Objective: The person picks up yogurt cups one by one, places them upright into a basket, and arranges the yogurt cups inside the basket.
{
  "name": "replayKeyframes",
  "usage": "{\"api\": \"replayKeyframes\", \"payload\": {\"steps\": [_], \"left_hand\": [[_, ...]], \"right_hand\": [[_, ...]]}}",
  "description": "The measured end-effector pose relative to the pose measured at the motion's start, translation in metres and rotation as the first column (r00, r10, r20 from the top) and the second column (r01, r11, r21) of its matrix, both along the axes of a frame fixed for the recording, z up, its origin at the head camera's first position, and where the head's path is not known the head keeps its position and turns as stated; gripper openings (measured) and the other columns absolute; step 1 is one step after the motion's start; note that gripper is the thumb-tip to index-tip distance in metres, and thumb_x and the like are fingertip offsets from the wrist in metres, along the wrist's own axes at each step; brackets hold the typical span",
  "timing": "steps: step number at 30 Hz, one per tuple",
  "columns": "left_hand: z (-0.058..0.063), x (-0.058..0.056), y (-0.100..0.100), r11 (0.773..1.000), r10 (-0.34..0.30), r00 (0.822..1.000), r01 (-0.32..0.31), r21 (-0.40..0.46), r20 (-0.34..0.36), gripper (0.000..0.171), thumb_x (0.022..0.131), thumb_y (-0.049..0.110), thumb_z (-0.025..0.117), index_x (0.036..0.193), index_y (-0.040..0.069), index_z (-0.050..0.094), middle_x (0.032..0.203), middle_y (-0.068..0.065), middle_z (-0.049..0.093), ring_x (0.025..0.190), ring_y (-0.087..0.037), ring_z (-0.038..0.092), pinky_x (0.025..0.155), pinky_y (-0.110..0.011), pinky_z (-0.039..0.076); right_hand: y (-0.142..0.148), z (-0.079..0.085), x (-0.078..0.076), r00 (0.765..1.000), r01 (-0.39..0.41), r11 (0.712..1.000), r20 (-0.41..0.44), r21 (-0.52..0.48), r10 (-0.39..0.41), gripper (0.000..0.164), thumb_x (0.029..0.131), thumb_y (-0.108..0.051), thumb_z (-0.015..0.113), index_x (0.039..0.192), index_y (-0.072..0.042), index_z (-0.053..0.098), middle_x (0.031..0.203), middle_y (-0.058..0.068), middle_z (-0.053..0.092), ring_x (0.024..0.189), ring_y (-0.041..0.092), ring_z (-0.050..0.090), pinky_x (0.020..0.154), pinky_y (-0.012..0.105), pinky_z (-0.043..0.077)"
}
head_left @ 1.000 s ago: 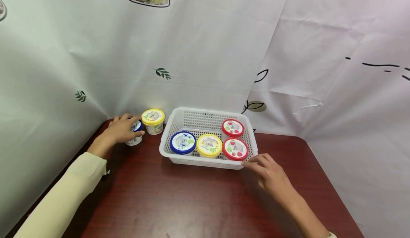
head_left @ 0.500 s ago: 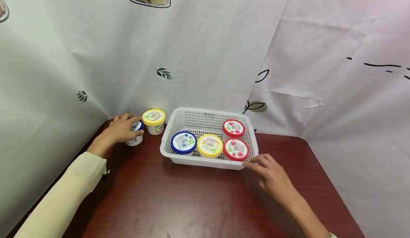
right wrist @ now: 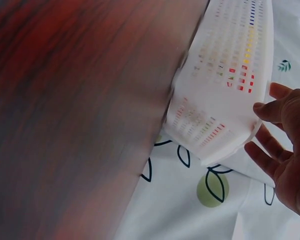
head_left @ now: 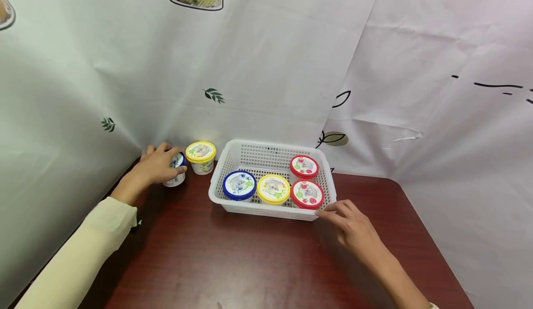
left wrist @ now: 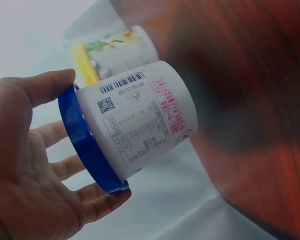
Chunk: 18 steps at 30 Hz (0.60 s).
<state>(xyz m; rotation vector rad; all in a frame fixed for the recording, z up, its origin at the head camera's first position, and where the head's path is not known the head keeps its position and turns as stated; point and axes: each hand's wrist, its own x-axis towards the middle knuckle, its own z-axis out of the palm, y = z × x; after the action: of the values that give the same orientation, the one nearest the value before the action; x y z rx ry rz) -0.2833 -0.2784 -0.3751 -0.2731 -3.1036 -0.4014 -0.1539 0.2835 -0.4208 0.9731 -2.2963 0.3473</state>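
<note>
At the table's back left, my left hand (head_left: 158, 164) grips a white paper tub with a blue lid (left wrist: 135, 120). In the left wrist view the thumb and fingers span the lid's rim, and the tub's printed side with a barcode faces the camera. My right hand (head_left: 354, 228) pinches the front right corner of a white plastic basket (head_left: 262, 211) at its rim. Inside the basket are a blue-lidded tub (head_left: 239, 185), a yellow-lidded tub (head_left: 273, 188) and two red-lidded tubs (head_left: 307, 194), one behind the other. Another yellow-lidded tub (head_left: 201, 157) stands between the held tub and the basket.
The dark red wooden table (head_left: 250, 262) has a rounded back right corner. White printed cloth (head_left: 270, 68) hangs close behind the basket and along both sides of the table.
My left hand and the blue-lidded tub in it have shifted slightly back and left. The right hand stays at the basket's corner, and the basket has not moved.
</note>
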Motion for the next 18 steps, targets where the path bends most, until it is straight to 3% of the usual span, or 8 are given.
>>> {"api": "replayKeyframes", "payload": {"steps": [9,18], "left_hand": [[0.023,0.005,0.02,0.999,-0.035,0.998,0.034,-0.029,-0.047,0.073,0.107,0.044,0.07,0.164,0.003,0.052,0.159,-0.038,0.042,0.135,-0.067,0.039,0.107,-0.083,0.039],[0.05,0.008,0.041,0.997,-0.044,0.997,0.04,-0.062,-0.058,0.073,0.107,0.042,0.069,0.166,0.005,0.05,0.161,-0.037,0.042,0.141,-0.068,0.039,0.117,-0.083,0.035]], "right_hand": [[0.0,0.0,0.001,1.0,-0.004,1.0,0.008,-0.001,0.004,0.065,0.075,0.017,0.069,0.123,-0.023,0.086,0.114,-0.003,0.077,0.108,0.021,0.069,0.08,0.038,0.061],[0.0,0.0,0.0,1.0,0.005,1.0,0.01,0.005,-0.005,0.068,0.072,0.019,0.072,0.123,-0.024,0.086,0.114,-0.003,0.077,0.108,0.02,0.068,0.079,0.038,0.062]]}}
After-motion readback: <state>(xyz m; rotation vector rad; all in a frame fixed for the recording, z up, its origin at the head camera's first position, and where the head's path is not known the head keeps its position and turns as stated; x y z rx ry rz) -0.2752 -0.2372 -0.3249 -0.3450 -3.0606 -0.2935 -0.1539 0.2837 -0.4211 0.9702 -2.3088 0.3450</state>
